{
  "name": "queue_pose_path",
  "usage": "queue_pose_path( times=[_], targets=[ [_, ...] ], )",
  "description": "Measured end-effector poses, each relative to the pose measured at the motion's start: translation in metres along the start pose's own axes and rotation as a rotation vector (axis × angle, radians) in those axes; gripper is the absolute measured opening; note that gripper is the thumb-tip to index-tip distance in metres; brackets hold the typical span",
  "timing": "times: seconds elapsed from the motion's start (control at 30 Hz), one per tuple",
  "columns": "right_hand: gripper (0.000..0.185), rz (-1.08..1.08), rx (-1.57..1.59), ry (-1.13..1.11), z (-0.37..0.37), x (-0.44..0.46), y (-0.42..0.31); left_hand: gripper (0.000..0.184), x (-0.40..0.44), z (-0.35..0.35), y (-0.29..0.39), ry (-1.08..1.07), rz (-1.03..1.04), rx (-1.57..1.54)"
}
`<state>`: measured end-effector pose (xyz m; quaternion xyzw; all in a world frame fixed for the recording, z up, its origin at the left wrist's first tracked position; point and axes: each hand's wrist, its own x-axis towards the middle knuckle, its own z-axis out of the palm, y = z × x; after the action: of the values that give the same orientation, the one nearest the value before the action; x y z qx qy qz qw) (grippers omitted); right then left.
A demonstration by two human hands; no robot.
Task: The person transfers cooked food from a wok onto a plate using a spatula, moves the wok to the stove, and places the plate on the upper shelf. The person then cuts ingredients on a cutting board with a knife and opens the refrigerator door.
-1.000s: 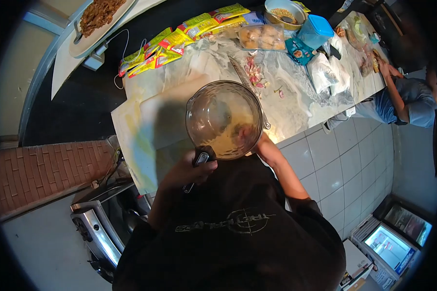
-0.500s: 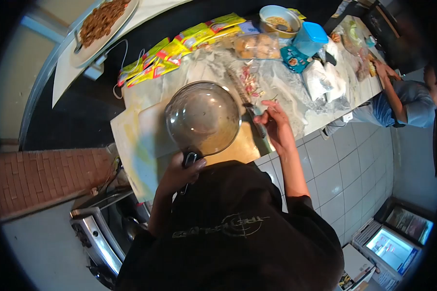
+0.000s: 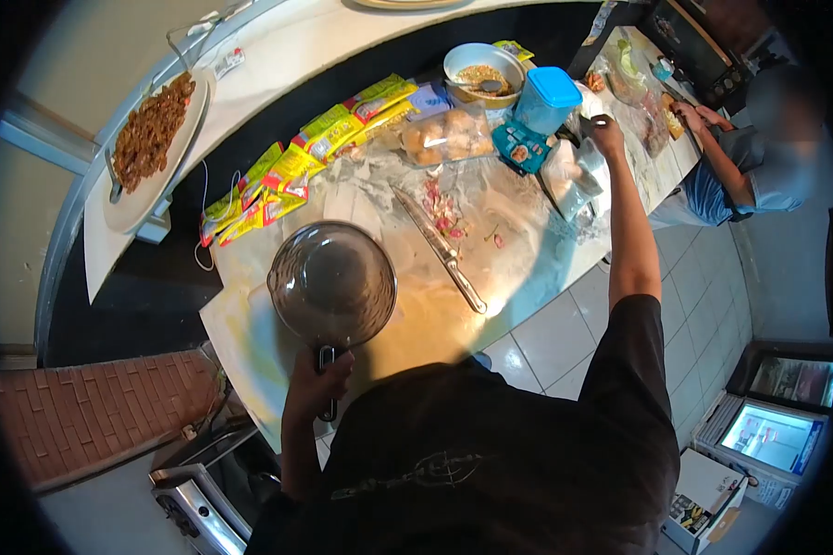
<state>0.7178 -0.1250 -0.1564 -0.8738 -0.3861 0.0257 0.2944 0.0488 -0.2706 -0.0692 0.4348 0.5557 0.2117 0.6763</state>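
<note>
My left hand (image 3: 317, 384) is closed around the black handle of a dark, shiny saucepan (image 3: 333, 282), held over the near left part of the counter. Nothing shows inside the pan. My right hand (image 3: 605, 137) is stretched far to the right, beside white plastic bags (image 3: 572, 176) and a blue-lidded container (image 3: 548, 100). Its fingers are curled together, and what they grip is hidden. Between the hands a knife (image 3: 442, 248) lies on the counter, beside reddish onion-like peelings (image 3: 446, 208).
Yellow packets (image 3: 315, 139), a clear box of round brown food (image 3: 447, 136), a teal packet (image 3: 520, 148) and a bowl with a spoon (image 3: 484, 76) line the counter's back. A plate of brown food (image 3: 162, 139) sits on the raised ledge. Another person (image 3: 731, 157) works at the right.
My right hand has moved from near the knife out to the white bags, its fingers now curled. The saucepan has shifted left and nearer to me, still in my left hand.
</note>
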Motion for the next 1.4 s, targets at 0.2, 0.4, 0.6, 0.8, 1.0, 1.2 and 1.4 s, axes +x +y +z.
queue_pose_path(
  times=[0.2, 0.4, 0.6, 0.8, 1.0, 1.2, 1.4],
  targets=[
    [0.041, -0.116, -0.188, -0.021, 0.035, 0.048, 0.005, 0.03, 0.015, -0.004, 0.005, 0.079, -0.01, -0.025],
    [0.04, 0.154, -0.373, -0.121, 0.045, 0.046, -0.007, 0.027, 0.031, -0.007, 0.006, 0.072, -0.077, -0.089],
    [0.036, 0.091, -0.566, -0.25, 0.044, 0.048, -0.005, 0.024, 0.04, -0.004, -0.001, -0.012, -0.049, -0.178],
    [0.037, -0.063, -0.437, -0.081, 0.025, 0.055, -0.009, 0.027, 0.035, 0.004, 0.003, 0.08, -0.057, -0.153],
    [0.047, -0.075, -0.163, -0.068, -0.023, 0.058, -0.023, 0.033, 0.026, 0.005, 0.004, 0.099, -0.046, -0.092],
    [0.035, -0.266, -0.082, 0.097, -0.073, 0.054, -0.032, 0.033, 0.022, 0.005, -0.003, 0.004, 0.016, -0.215],
    [0.042, -0.24, 0.017, 0.066, -0.147, 0.017, -0.073, 0.029, 0.014, 0.006, -0.004, -0.023, 0.098, -0.187]
  ],
)
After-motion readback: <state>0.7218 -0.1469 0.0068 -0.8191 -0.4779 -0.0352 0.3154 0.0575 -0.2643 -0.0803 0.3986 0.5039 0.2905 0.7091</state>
